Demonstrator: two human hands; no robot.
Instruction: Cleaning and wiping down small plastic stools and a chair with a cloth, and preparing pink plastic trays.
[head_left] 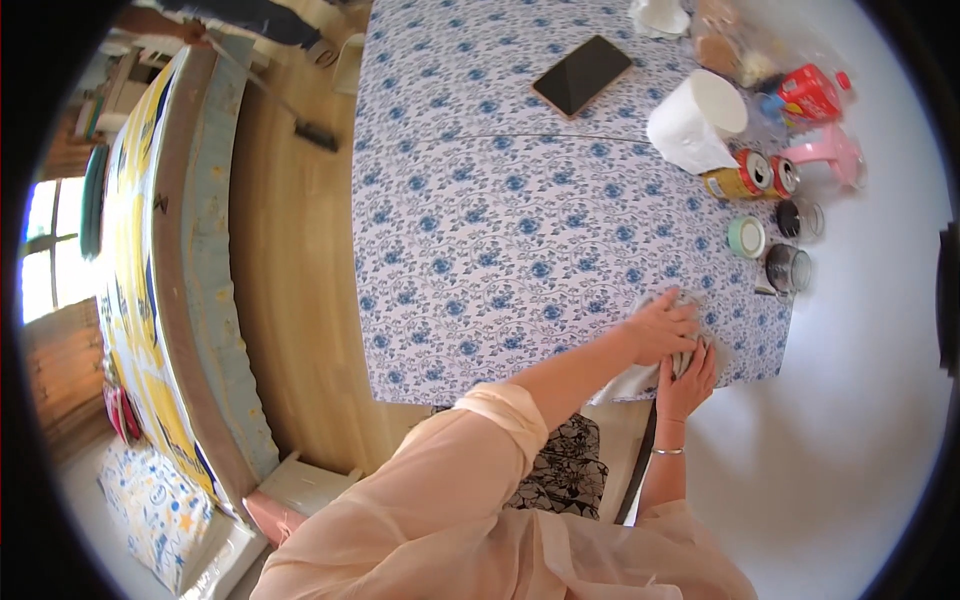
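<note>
A table with a blue-and-white flowered cloth [500, 220] fills the middle of the view. At its near right corner my left hand [662, 325] presses flat on a pale grey-white rag [632, 382]. My right hand [687, 380], with a thin bracelet on its wrist, grips the same rag from below at the table's edge. Part of the rag hangs over the edge under my left forearm.
Along the table's right side stand a paper roll [695, 120], two drink cans [750, 177], a tape roll [746, 237], two small jars [788, 266], a red bottle [812, 92] and a pink object [830, 152]. A dark phone [582, 75] lies farther back. A bed [170, 280] is at the left.
</note>
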